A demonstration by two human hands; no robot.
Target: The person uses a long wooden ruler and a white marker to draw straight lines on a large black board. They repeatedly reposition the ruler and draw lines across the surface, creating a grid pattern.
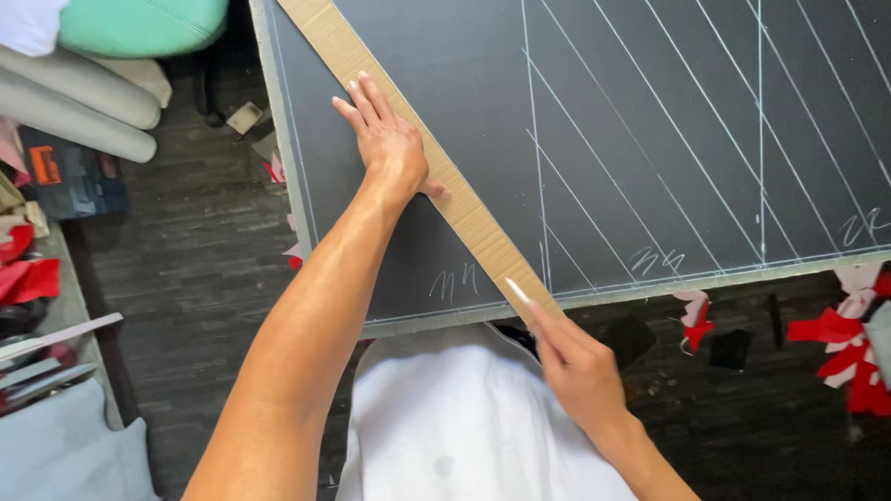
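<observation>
No box, bin or tray shows in this view; the nearest thing to a holder is the table (pixel 278 139), whose top is covered by a dark grey fabric (pixel 483 83) marked with white chalk lines (pixel 650 158), some vertical and many running on a slant. Across the fabric lies a long cardboard strip (pixel 464 209), flat, brown and straight-edged, running diagonally from the upper left down to the near table edge. The left hand (pixel 385 139) lies flat with fingers stretched out, palm pressing on the strip and the fabric beside it, grasping nothing. The right hand (pixel 580 366) is closed on a thin pale piece of tailor's chalk (pixel 517 291), its tip touching the lower end of the strip at the table edge. Red and white fabric scraps (pixel 849 348) lie on the dark floor (pixel 195 241) to the right.
</observation>
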